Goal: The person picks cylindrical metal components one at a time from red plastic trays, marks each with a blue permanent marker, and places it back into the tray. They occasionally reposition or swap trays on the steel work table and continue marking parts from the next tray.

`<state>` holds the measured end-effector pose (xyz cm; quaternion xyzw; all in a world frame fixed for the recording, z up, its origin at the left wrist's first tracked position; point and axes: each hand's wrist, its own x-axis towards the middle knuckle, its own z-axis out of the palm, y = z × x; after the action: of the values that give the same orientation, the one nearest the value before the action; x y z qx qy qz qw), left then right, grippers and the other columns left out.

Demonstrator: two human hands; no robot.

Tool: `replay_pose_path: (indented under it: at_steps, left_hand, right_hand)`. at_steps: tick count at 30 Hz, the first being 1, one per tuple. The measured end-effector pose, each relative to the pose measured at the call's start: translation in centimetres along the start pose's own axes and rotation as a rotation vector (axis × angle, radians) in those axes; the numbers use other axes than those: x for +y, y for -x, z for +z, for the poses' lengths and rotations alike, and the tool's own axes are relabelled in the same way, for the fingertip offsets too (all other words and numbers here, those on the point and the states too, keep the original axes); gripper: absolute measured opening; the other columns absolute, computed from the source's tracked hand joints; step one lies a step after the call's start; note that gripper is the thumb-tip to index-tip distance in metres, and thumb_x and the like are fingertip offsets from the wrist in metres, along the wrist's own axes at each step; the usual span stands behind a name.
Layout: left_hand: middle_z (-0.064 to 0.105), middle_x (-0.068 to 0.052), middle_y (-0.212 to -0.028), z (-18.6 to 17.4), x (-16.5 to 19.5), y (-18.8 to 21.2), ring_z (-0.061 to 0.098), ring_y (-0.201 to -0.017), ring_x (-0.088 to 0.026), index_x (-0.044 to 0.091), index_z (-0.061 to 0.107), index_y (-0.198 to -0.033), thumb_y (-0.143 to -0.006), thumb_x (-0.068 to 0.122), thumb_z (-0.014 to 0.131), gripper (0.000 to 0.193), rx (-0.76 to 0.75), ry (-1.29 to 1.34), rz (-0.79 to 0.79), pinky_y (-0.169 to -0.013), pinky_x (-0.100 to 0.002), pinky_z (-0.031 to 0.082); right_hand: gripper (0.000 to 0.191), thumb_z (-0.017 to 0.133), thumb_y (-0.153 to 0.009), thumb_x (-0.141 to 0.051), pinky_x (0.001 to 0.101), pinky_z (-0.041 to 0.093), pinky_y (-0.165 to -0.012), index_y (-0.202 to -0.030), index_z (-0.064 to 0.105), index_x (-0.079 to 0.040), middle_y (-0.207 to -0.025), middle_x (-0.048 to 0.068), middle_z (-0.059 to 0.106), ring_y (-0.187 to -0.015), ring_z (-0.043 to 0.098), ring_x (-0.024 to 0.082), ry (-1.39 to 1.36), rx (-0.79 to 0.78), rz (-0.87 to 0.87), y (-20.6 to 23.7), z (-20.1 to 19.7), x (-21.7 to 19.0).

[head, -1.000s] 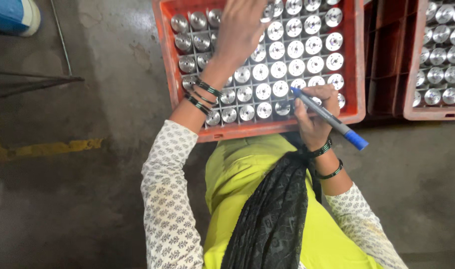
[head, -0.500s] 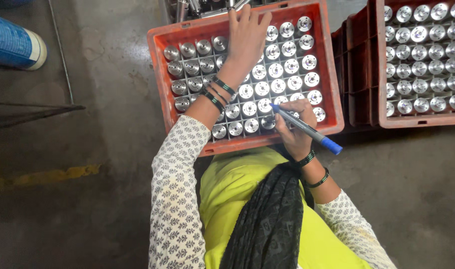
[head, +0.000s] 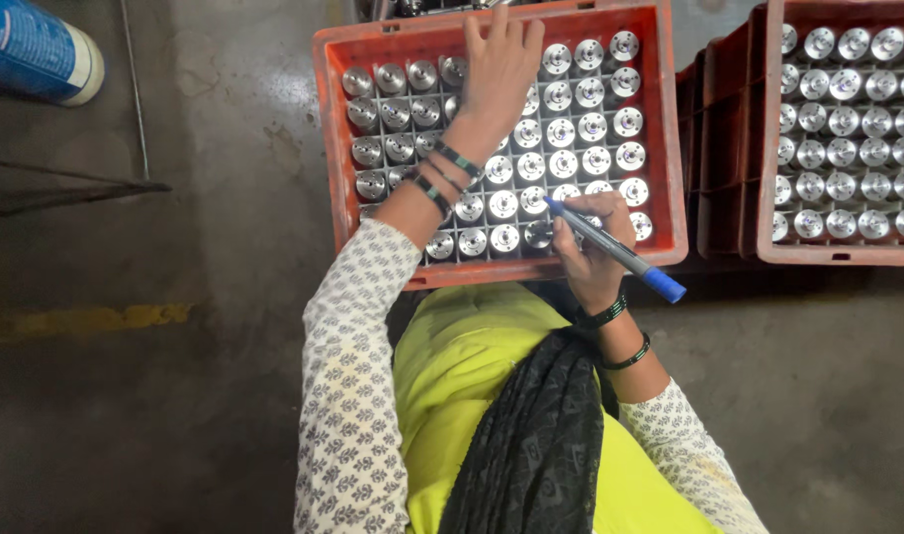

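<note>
An orange crate (head: 670, 148) with a grid of cells holds several round silver metal parts (head: 561, 131). My left hand (head: 497, 74) lies flat on the parts in the middle of the crate, fingers together and pointing to the far rim. My right hand (head: 592, 247) grips a blue marker pen (head: 620, 252) at the crate's near right corner. The pen's tip touches a part in the front rows.
A second orange crate (head: 768, 178) full of the same silver parts stands to the right, with another crate edge between the two. A blue drum (head: 37, 49) lies at the top left. Thin metal bars (head: 66, 188) and a yellow floor mark (head: 86, 318) are on the left.
The view has shifted so that the crate sits lower and more whole in frame. My left hand has stayed on the parts. My right hand still holds the pen at the front rows.
</note>
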<state>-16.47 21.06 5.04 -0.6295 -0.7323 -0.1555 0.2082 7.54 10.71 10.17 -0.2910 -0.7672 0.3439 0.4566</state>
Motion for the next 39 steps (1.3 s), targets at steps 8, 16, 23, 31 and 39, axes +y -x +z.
replay_pose_path:
  at_steps: [8,16,23,31,39]
  left_hand:
    - [0.07,-0.007,-0.094,-12.0,-5.3,6.7,0.071,-0.077,-0.016,0.011,0.052,-0.119,-0.088,0.04,0.062,0.044,-0.226,1.727,-0.756,-0.06,-0.031,0.059]
    - [0.059,-0.005,-0.088,-11.6,1.6,13.8,0.059,-0.073,-0.011,0.009,0.052,-0.129,-0.104,0.046,0.059,0.045,-0.149,2.154,-0.971,-0.063,-0.027,0.05]
    - [0.065,-0.006,-0.094,-9.8,5.2,15.7,0.064,-0.082,-0.012,0.0,0.062,-0.113,-0.105,0.04,0.056,0.042,0.076,2.352,-1.171,-0.075,-0.029,0.058]
    - [0.061,-0.003,-0.09,-9.4,6.6,16.4,0.062,-0.077,-0.01,0.005,0.057,-0.106,-0.102,0.027,0.061,0.022,0.164,2.08,-1.187,-0.068,-0.025,0.052]
    - [0.058,-0.003,-0.092,-9.4,6.4,16.6,0.06,-0.078,-0.01,0.006,0.056,-0.108,-0.103,0.025,0.062,0.021,0.173,2.103,-1.114,-0.069,-0.025,0.052]
  right_hand:
    - [0.019,0.072,-0.091,0.0,0.0339,0.048,-0.083,-0.106,0.061,0.0,-0.103,0.012,0.063,-0.093,0.059,0.022,-0.008,-0.013,0.04,0.1,-0.1,-0.4]
    - [0.021,0.074,-0.093,-0.001,0.0361,0.047,-0.089,-0.109,0.061,0.001,-0.105,0.012,0.063,-0.097,0.058,0.024,0.029,-0.067,0.019,1.1,-0.2,1.0]
    - [0.022,0.074,-0.099,-0.003,0.0321,0.048,-0.091,-0.115,0.06,-0.001,-0.111,0.011,0.059,-0.1,0.058,0.021,-0.046,-0.064,0.106,3.1,-0.2,1.1]
    - [0.025,0.074,-0.091,-0.003,0.0353,0.048,-0.087,-0.111,0.06,-0.002,-0.104,0.011,0.063,-0.093,0.061,0.025,-0.021,-0.147,-0.018,2.4,1.0,-0.5]
    - [0.025,0.076,-0.084,-0.005,0.0394,0.048,-0.079,-0.105,0.062,-0.003,-0.096,0.01,0.066,-0.084,0.06,0.026,0.126,-0.23,-0.185,2.7,1.5,-1.7]
